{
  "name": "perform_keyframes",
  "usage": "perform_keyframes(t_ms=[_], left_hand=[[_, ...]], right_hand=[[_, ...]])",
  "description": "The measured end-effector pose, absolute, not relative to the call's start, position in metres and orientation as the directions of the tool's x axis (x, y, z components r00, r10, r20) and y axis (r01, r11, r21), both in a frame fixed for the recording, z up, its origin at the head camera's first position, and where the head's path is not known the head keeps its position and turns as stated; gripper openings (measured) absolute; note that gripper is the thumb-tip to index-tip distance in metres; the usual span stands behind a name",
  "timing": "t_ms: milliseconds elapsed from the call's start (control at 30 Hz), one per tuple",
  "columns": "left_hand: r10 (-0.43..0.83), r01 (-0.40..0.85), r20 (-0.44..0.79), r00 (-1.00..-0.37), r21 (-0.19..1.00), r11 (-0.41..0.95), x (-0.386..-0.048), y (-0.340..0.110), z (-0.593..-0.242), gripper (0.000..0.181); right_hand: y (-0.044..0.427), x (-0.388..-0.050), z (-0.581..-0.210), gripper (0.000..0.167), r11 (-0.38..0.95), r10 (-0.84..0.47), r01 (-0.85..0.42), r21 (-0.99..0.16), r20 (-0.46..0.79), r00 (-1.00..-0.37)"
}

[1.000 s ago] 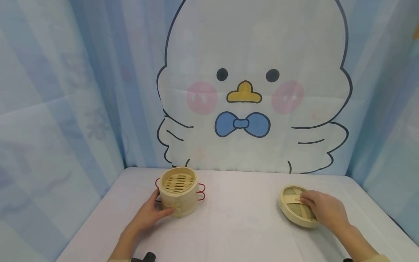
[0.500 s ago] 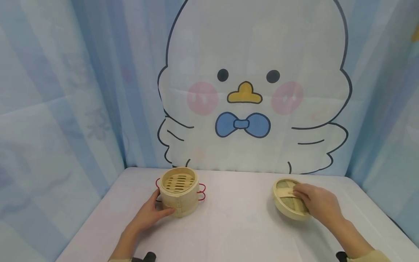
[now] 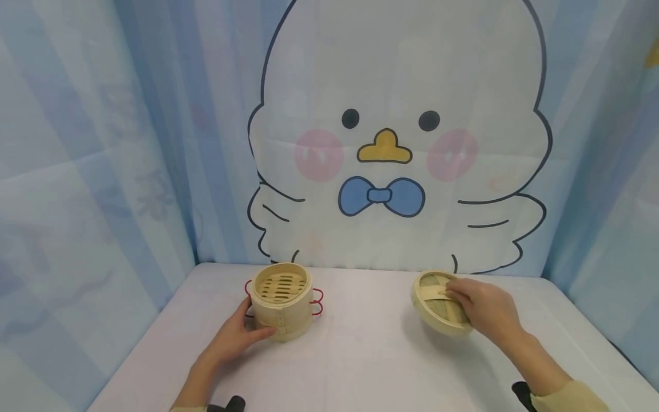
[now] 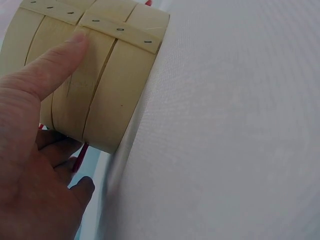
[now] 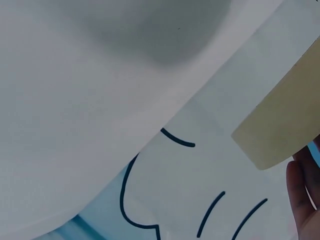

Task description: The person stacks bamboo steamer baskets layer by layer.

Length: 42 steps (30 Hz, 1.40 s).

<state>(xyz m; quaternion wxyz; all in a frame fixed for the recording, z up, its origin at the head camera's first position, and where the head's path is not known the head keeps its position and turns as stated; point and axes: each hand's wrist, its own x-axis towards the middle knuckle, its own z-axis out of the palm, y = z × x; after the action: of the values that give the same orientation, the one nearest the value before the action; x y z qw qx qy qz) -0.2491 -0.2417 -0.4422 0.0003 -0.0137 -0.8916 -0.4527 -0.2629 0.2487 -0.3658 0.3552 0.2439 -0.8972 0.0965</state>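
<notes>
A round bamboo steamer [image 3: 293,317] with a slatted top and red side handles stands upright on the left of the table. My left hand [image 3: 231,337] grips its side, thumb across the front and fingers behind. The left wrist view shows this thumb lying on the bands of the steamer [image 4: 105,75]. On the right, my right hand [image 3: 489,309] pinches the strap on top of a woven bamboo lid [image 3: 440,310]. The lid is tilted and held above the table, its shadow below it. Only part of the lid's rim [image 5: 285,120] shows in the right wrist view.
Both things are over a white-covered table [image 3: 360,355]. Behind it hangs a blue and white curtain [image 3: 386,240] printed with a cartoon bird. More curtain closes off both sides.
My right hand has lifted the lid and carried it left and toward the back of the table. The left hand and the steamer have stayed put.
</notes>
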Motion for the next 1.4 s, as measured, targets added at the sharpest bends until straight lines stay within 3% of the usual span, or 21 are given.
perform_keyframes(t_ms=[300,667,1400], left_hand=[[0.036,0.037,0.019,-0.999,0.803,0.595,-0.249,-0.244,-0.442,0.113],[0.048,0.055,0.033,-0.998,0.806,0.589,-0.248,-0.242,-0.440,0.110],[0.044,0.047,0.027,-0.999,0.811,0.584,-0.248,-0.242,-0.441,0.111]], right_hand=[[0.217,-0.266,-0.357,0.013,0.855,-0.376,-0.519,-0.024,0.661,-0.650],[0.190,-0.271,-0.348,0.015,0.801,-0.416,-0.598,-0.009,0.710,-0.568],[0.138,-0.286,-0.335,0.011,0.770,-0.399,-0.633,-0.082,0.713,-0.577]])
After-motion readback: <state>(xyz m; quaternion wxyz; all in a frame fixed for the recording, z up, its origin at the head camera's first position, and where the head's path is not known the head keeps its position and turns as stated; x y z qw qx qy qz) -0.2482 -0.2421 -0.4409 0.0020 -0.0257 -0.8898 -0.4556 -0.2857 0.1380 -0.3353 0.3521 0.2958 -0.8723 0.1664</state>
